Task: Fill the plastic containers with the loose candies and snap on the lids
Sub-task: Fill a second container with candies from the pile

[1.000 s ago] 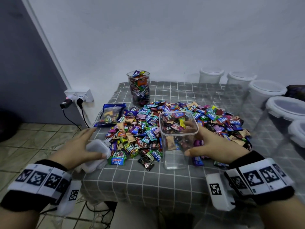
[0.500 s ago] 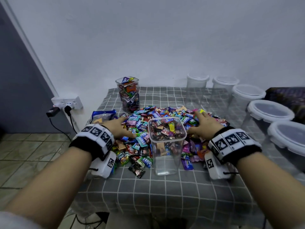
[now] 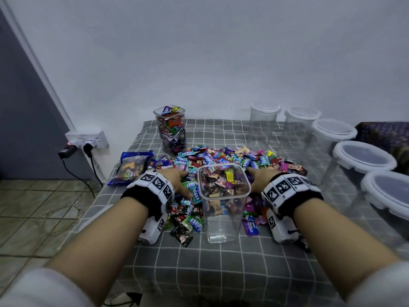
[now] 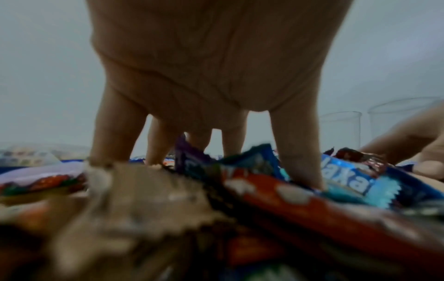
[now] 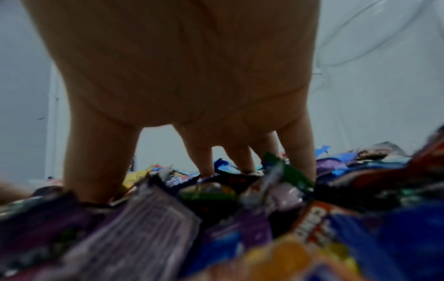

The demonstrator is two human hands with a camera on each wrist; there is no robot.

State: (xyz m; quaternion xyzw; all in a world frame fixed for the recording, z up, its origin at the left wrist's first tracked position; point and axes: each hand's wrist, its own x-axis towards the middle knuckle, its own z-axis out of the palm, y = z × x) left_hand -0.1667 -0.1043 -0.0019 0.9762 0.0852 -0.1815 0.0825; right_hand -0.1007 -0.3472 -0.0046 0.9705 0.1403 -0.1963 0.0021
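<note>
The head view looks forward and down from above the near edge of the table (image 3: pixel 221 273), facing the white wall (image 3: pixel 221 52) — wide enough to take in both forearms and the whole candy pile (image 3: pixel 221 156). The left wrist view sits very low, just above the wrappers, looking along the palm of the left hand (image 4: pixel 211 66) toward the wall. The right wrist view does the same under the right hand (image 5: pixel 180 66) — close, with the nearest wrappers blurred. All three views share the candy pile (image 4: pixel 288 190) (image 5: pixel 216 199) and the wall behind it.
</note>
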